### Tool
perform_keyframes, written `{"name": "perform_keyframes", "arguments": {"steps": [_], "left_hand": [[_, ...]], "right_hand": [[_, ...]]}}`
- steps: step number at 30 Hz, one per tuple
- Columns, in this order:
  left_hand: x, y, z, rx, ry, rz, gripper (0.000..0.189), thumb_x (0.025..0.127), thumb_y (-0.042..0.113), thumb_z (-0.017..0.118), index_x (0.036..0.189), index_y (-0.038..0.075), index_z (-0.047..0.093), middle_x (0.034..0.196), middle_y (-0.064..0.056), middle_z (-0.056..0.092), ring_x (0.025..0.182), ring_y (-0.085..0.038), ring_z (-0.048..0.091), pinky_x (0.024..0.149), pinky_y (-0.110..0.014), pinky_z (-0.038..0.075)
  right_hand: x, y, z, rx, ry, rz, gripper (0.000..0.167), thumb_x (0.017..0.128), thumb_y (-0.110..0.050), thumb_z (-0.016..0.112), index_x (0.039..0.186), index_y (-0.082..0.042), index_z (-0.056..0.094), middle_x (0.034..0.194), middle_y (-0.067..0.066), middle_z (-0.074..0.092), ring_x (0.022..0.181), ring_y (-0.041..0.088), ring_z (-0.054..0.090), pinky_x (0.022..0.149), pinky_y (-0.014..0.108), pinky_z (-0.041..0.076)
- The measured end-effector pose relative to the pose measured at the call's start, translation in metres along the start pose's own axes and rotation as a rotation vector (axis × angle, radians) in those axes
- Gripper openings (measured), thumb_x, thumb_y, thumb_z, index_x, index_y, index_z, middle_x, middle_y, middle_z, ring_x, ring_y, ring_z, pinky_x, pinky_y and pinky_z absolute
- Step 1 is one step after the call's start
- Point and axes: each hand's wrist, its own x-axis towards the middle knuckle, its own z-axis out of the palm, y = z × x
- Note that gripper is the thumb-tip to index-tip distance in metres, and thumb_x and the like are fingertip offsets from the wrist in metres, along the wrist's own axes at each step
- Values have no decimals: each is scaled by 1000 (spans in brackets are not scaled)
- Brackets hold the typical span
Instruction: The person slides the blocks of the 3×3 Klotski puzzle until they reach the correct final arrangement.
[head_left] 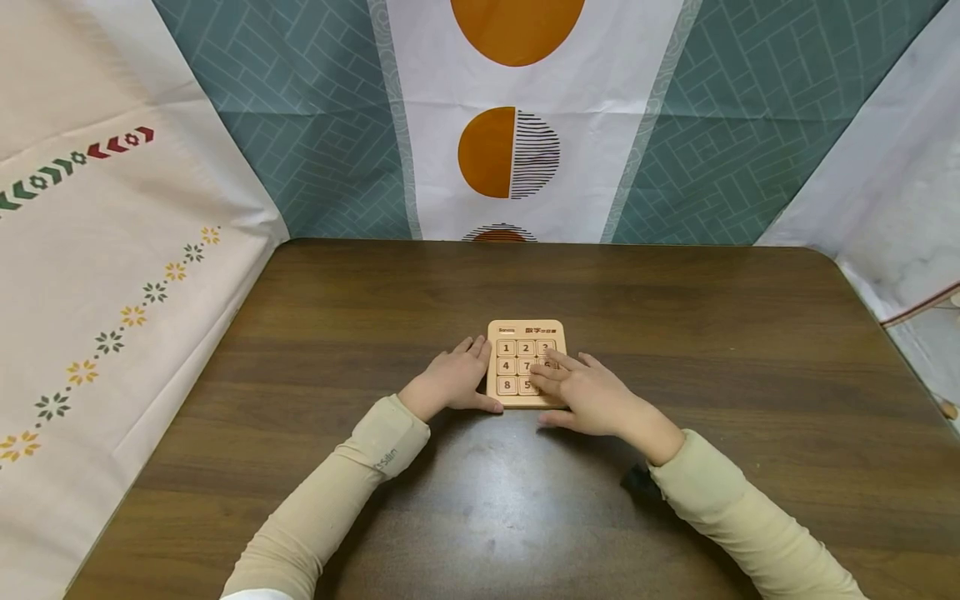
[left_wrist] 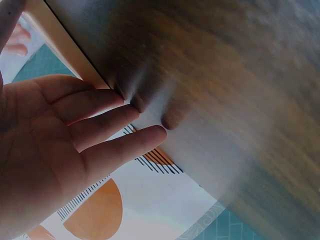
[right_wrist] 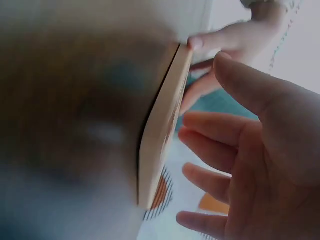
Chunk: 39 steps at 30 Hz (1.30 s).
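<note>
A wooden sliding number puzzle lies flat on the table, with square number tiles in its frame. My left hand rests along its left side, fingers extended, the thumb at the lower left corner. Over the lower right tiles reaches my right hand, its fingertips at the tiles and its thumb apart, below the frame. Tiles 1, 2, 4, 7 and 8 show plainly; the lower right corner is hidden under the fingers. In the right wrist view the puzzle's thick edge appears side-on beside the loosely spread fingers.
The dark wooden table extends around the puzzle on all sides. Behind it hangs a patterned green and white cloth. A white embroidered cloth borders the left side, and pale fabric the right.
</note>
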Motion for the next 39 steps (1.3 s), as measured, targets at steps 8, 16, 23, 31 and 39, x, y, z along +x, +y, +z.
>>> {"name": "perform_keyframes", "arguments": {"steps": [8, 16, 23, 31, 39], "left_hand": [[0, -1, 0, -1, -5, 0, 106, 74, 61, 62, 144, -3, 15, 148, -19, 17, 135, -32, 18, 98, -50, 31], [0, -2, 0, -1, -5, -3, 106, 74, 61, 62, 144, -3, 15, 148, -19, 17, 135, -32, 18, 99, -50, 31], [-1, -1, -1, -4, -15, -8, 106, 74, 61, 62, 144, -3, 14, 148, -18, 17, 135, -32, 18, 99, -50, 31], [-1, 0, -1, -10, -18, -3, 106, 74, 61, 62, 144, -4, 14, 148, -19, 17, 135, -32, 18, 99, -50, 31], [-1, 0, -1, -5, -13, -6, 106, 74, 61, 62, 144, -3, 15, 148, -18, 17, 135, -31, 18, 99, -50, 31]], "right_hand": [[-5, 10, -2, -5, -33, 92, 60, 86, -43, 59, 130, -4, 51, 137, 9, 44, 131, 33, 28, 95, 62, 25], [-15, 0, -2, -6, -39, 49, 58, 85, -44, 59, 127, -5, 54, 134, 9, 47, 130, 33, 30, 96, 60, 26], [-7, 2, -2, -15, -1, 7, 60, 83, -44, 61, 129, -6, 53, 135, 9, 47, 131, 33, 29, 95, 61, 27], [13, 7, -1, 12, -49, -14, 70, 82, -51, 59, 136, -8, 45, 141, 6, 39, 132, 32, 25, 98, 61, 23], [2, 21, -2, 33, -62, 31, 66, 82, -49, 61, 133, -9, 48, 139, 6, 42, 133, 32, 25, 97, 62, 22]]}}
